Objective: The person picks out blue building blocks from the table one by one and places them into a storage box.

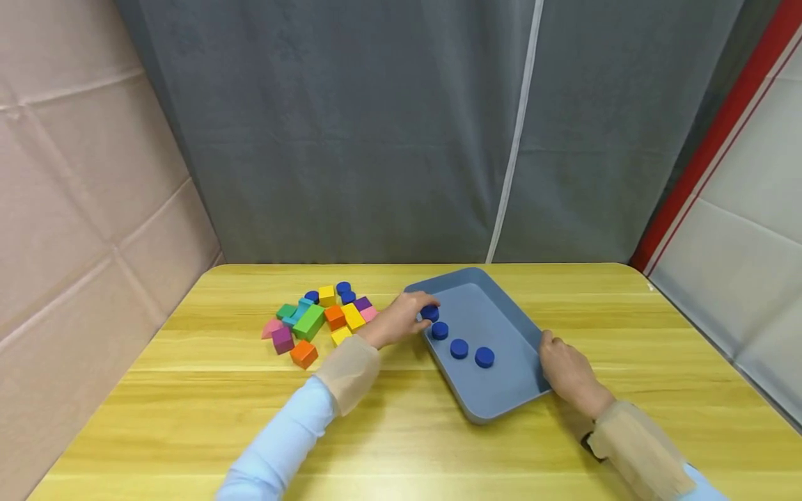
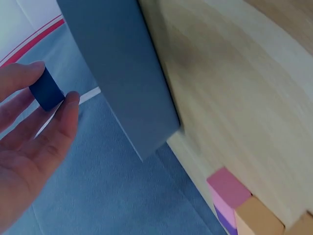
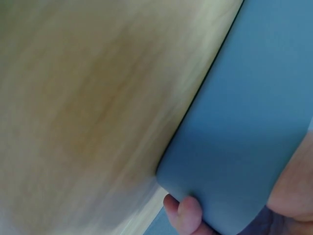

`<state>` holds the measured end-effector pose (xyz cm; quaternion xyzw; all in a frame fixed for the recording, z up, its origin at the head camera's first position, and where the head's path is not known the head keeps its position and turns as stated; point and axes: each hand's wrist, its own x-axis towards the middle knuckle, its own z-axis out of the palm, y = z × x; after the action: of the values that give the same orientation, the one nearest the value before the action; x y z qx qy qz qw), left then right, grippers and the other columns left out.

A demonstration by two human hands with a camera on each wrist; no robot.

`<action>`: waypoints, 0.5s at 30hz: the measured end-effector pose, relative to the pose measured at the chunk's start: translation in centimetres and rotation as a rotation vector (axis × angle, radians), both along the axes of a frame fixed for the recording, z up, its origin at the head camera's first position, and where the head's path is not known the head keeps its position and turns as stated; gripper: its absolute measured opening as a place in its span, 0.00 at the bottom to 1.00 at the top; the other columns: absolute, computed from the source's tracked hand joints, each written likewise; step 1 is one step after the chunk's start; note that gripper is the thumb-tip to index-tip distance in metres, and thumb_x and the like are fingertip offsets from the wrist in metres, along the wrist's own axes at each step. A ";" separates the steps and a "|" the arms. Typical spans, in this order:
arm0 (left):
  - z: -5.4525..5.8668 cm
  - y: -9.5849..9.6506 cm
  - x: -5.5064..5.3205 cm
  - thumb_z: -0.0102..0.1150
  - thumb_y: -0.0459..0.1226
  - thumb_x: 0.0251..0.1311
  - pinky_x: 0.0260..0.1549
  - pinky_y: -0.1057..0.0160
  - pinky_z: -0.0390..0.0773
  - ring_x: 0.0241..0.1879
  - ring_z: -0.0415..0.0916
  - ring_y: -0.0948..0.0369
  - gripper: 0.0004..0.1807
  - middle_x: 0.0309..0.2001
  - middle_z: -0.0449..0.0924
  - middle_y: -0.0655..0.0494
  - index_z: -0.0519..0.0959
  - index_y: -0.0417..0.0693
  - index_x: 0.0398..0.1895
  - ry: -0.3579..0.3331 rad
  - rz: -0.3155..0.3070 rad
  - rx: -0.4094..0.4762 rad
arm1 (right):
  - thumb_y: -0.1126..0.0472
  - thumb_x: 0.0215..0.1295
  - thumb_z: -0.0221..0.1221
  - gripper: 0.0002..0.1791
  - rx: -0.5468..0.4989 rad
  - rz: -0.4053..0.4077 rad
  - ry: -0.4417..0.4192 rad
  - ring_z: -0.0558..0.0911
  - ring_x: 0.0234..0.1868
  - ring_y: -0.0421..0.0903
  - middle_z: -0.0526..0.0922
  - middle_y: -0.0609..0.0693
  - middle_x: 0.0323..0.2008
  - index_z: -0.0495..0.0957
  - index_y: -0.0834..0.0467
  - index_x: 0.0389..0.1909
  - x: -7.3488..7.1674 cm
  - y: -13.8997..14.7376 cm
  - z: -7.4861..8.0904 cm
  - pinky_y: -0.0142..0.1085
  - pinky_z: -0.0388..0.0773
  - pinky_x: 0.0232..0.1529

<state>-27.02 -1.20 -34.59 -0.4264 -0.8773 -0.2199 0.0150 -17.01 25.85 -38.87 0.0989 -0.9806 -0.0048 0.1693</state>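
My left hand pinches a blue disc-shaped block between thumb and fingertips, over the left rim of the grey-blue tray. Inside the tray, three more blue discs lie in a row near its left and front side. At the tray's right side, my right hand grips the rim, thumb over the edge. The right wrist view shows fingertips against the tray's outer wall. The tray sits at an angle on the wooden table.
Left of the tray lies a loose group of coloured blocks, among them a green block, an orange cube, a purple cube and a few blue discs. A grey curtain hangs behind the table.
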 end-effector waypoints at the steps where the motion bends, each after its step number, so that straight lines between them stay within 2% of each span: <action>1: 0.0 0.2 0.0 0.57 0.31 0.54 0.50 0.59 0.70 0.46 0.72 0.53 0.18 0.47 0.75 0.44 0.73 0.36 0.50 0.001 -0.008 -0.004 | 0.77 0.43 0.59 0.15 0.002 0.001 0.004 0.74 0.14 0.52 0.69 0.61 0.16 0.63 0.77 0.29 0.0 0.0 0.0 0.39 0.70 0.11; 6: -0.2 1.3 -0.1 0.56 0.30 0.54 0.51 0.59 0.70 0.46 0.72 0.53 0.18 0.47 0.75 0.45 0.73 0.35 0.49 0.013 -0.037 -0.018 | 0.77 0.43 0.58 0.15 0.003 0.004 0.013 0.74 0.15 0.52 0.69 0.61 0.17 0.63 0.77 0.29 -0.1 0.0 0.1 0.39 0.70 0.11; 11: -0.4 2.2 -0.3 0.56 0.30 0.54 0.50 0.61 0.71 0.46 0.73 0.55 0.18 0.48 0.75 0.46 0.73 0.36 0.50 0.006 -0.031 -0.040 | 0.77 0.43 0.58 0.15 0.000 0.001 -0.001 0.74 0.15 0.52 0.68 0.61 0.17 0.63 0.77 0.29 -0.1 0.0 0.0 0.39 0.70 0.11; 15: -0.6 2.8 -0.5 0.56 0.30 0.54 0.49 0.63 0.71 0.46 0.73 0.55 0.17 0.47 0.76 0.46 0.74 0.36 0.49 0.025 -0.030 -0.053 | 0.77 0.44 0.58 0.15 0.001 -0.004 -0.005 0.74 0.15 0.52 0.69 0.61 0.17 0.63 0.77 0.29 0.0 0.0 0.0 0.39 0.70 0.11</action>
<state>-27.48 1.59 -35.15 -0.4425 -0.8760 -0.1915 0.0113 -16.99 25.81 -38.88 0.0970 -0.9812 -0.0053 0.1667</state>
